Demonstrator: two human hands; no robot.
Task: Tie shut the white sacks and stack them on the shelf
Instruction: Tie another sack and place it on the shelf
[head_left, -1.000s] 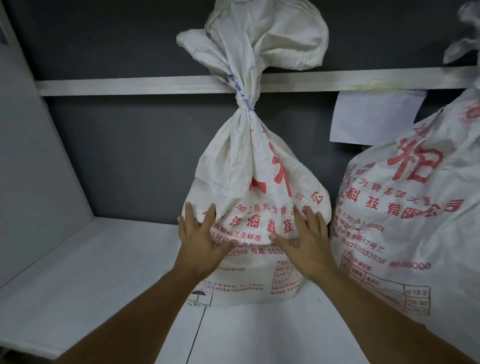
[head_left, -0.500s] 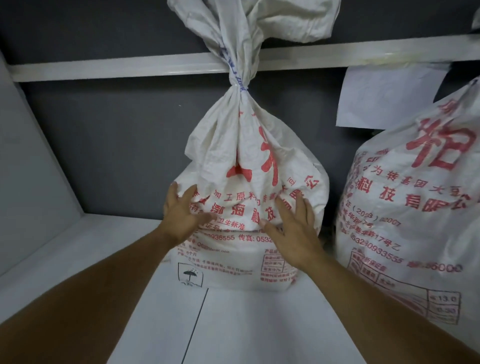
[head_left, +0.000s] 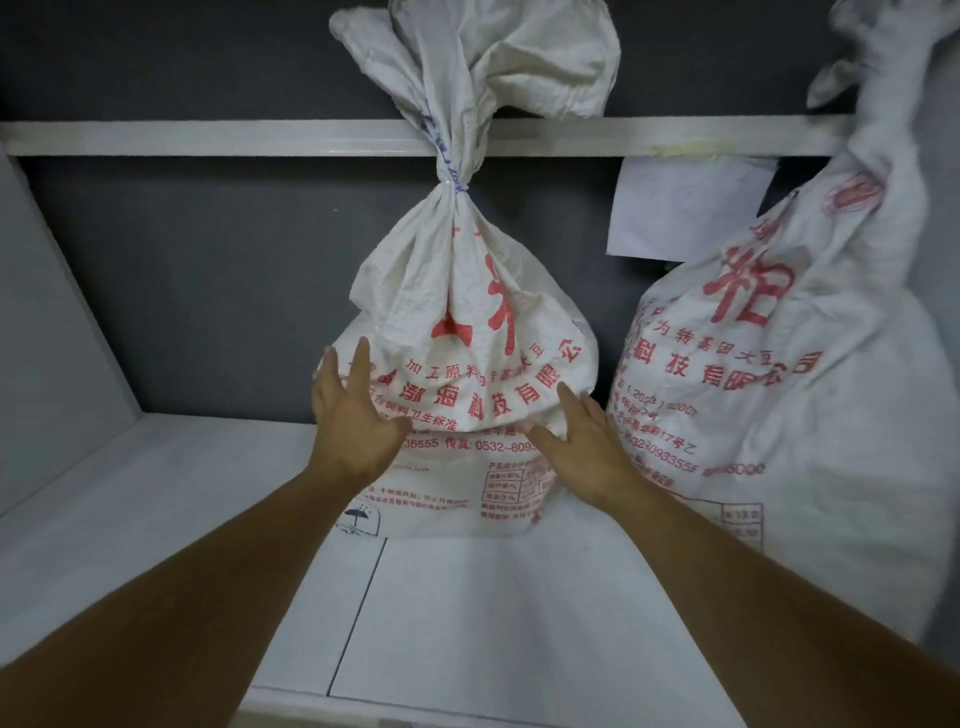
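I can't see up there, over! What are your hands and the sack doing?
Left hand and right hand open, flat on the tied sack. Sack upright on the shelf. Second sack close beside it, right side.

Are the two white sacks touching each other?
Cannot tell. Head view: a dark gap between the middle sack and right sack higher up, but the right hand hides their bases.

A white paper sheet (head_left: 685, 208) is hung just below a white rail (head_left: 208, 137); a dark grey wall (head_left: 208, 286) is seen behind both.
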